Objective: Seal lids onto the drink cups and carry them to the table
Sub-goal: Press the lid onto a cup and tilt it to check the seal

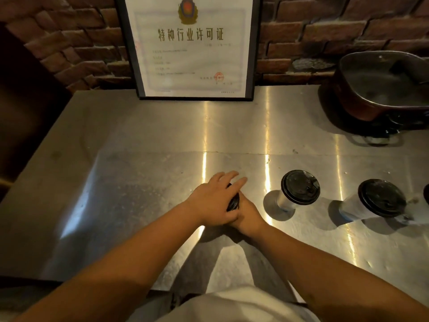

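Note:
My left hand (216, 198) lies flat on top of a black lid (234, 202), fingers spread, on the steel counter (144, 173). Under it my right hand (247, 213) wraps around the cup, which is almost fully hidden by both hands. To the right stand two pale cups with black lids on them: one cup (298, 189) close by, and a second cup (376, 198) further right. At the far right edge of the view a sliver of another dark lid (426, 194) shows.
A framed certificate (192, 47) leans against the brick wall at the back of the counter. A large dark metal pot (380, 87) sits at the back right. A dark area lies beyond the counter's left edge.

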